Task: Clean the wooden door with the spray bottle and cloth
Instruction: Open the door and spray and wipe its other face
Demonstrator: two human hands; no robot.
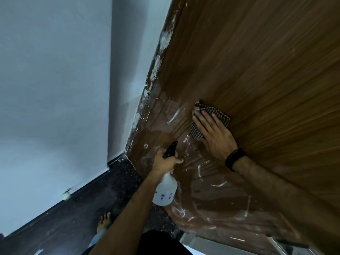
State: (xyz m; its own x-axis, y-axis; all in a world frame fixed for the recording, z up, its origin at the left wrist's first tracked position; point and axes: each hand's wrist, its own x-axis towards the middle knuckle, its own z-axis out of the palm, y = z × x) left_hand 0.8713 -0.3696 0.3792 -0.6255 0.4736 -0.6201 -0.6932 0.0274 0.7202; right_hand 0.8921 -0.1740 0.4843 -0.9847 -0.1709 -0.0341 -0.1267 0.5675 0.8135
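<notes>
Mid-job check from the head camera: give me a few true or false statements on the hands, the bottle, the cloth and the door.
1. The right hand presses the checked cloth flat against the wooden door. True.
2. The left hand is empty. False: it grips the spray bottle at the neck.
3. The spray bottle has a black nozzle. True.
4. The cloth is plain white. False: it has a dark and light check.
5. White streaks mark the lower part of the door. True.

No words, brands or numbers can be read; the translucent white plastic spray bottle point(165, 191) in the left hand point(165, 161) bears only small blue flower-like marks.
</notes>
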